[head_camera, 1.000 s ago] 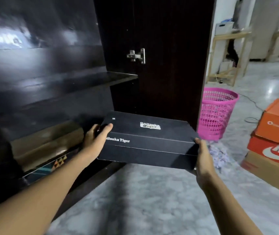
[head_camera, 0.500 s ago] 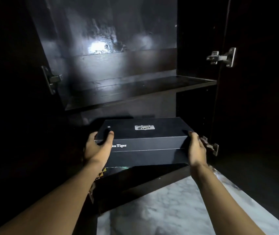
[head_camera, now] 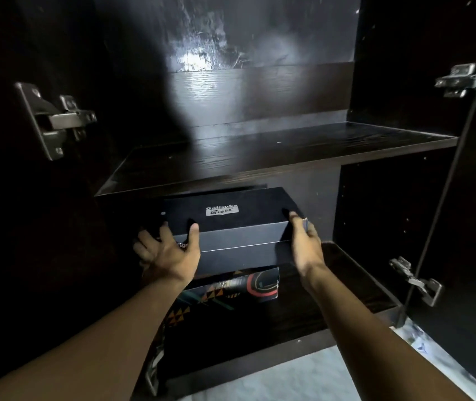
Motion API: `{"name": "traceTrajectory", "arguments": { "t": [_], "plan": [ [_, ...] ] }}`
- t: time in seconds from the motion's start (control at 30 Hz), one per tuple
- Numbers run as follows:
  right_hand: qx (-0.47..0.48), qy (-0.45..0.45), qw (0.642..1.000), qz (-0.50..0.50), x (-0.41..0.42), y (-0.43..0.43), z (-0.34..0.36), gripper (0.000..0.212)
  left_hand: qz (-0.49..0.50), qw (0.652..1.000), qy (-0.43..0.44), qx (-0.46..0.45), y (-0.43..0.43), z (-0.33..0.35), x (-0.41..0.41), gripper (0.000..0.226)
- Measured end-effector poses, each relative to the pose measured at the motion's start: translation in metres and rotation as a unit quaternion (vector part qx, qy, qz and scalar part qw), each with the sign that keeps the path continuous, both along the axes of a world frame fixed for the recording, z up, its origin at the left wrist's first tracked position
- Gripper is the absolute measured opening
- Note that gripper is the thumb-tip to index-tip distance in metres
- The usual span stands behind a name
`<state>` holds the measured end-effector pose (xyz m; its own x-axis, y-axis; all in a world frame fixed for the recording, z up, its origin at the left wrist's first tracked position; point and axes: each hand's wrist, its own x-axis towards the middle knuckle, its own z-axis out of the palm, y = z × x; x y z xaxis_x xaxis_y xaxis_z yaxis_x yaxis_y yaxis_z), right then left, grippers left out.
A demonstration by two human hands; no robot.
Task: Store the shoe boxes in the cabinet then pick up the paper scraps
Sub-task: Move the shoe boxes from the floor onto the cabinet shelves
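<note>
A black Onitsuka Tiger shoe box sits in the lower compartment of the dark cabinet, resting on top of a patterned box with orange triangles and a red ring. My left hand presses the box's front left corner, thumb on the lid, fingers spread. My right hand grips the box's right end. No paper scraps are in view.
A bare shelf lies just above the box. Metal hinges jut out on the left wall and on the open right door, with another lower right. Marble floor shows below the cabinet.
The black box has moved from outside the cabinet into the lower compartment, onto the patterned box. My view has turned left and closer; the pink basket and orange boxes have left the frame.
</note>
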<state>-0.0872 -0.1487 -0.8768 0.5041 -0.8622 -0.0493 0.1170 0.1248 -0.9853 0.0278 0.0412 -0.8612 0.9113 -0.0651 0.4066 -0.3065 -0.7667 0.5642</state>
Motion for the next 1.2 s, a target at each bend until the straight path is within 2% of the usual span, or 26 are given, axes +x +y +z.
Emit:
{"name": "traceTrajectory", "arguments": {
  "t": [0.07,0.13,0.23,0.33,0.43,0.6,0.67,0.77,0.87,1.0,1.07,1.13,1.2],
  "plan": [
    [-0.031,0.028,0.999,0.014,0.011,-0.001,-0.005,0.054,-0.008,0.997,-0.065,0.044,-0.007,-0.011,0.009,0.073],
    [-0.071,0.065,0.995,0.013,0.02,-0.002,-0.008,0.071,-0.019,0.993,-0.077,0.082,-0.013,-0.02,0.016,0.072],
    [-0.143,0.112,0.983,-0.019,0.029,-0.001,0.001,0.067,-0.036,0.992,-0.087,0.086,-0.018,-0.012,0.033,0.07],
    [-0.201,0.117,0.972,-0.014,0.039,-0.003,0.011,0.065,-0.067,0.993,-0.006,0.098,-0.021,0.007,0.064,0.054],
    [-0.222,0.135,0.966,0.012,0.047,-0.004,0.012,0.07,-0.106,0.994,0.027,0.023,-0.018,0.021,0.077,0.05],
    [-0.272,0.168,0.947,-0.016,0.056,0.001,0.006,0.079,-0.08,0.976,-0.128,0.159,0.0,0.003,0.05,0.037],
    [-0.281,0.166,0.945,0.017,0.057,0.0,0.008,0.088,-0.087,0.971,-0.141,0.171,0.003,-0.005,0.044,0.049],
    [-0.282,0.17,0.937,0.115,0.051,0.001,0.013,0.096,-0.095,0.96,-0.075,0.253,0.0,-0.008,0.039,0.079],
    [-0.285,0.178,0.929,0.154,0.039,0.001,0.016,0.087,-0.102,0.956,0.038,0.274,-0.003,0.007,0.037,0.092],
    [-0.303,0.185,0.927,0.122,0.006,0.004,0.019,0.066,-0.118,0.957,0.135,0.23,-0.007,0.028,0.023,0.086],
    [-0.316,0.195,0.922,0.106,-0.021,0.008,0.017,0.062,-0.124,0.961,0.113,0.219,-0.01,0.032,0.01,0.077],
    [-0.324,0.211,0.919,0.081,-0.052,0.012,0.01,0.061,-0.14,0.962,0.045,0.23,-0.016,0.032,-0.008,0.069],
    [-0.322,0.228,0.917,0.056,-0.088,0.016,0.002,0.057,-0.195,0.957,0.036,0.211,-0.025,0.03,-0.032,0.061]
  ]
}}
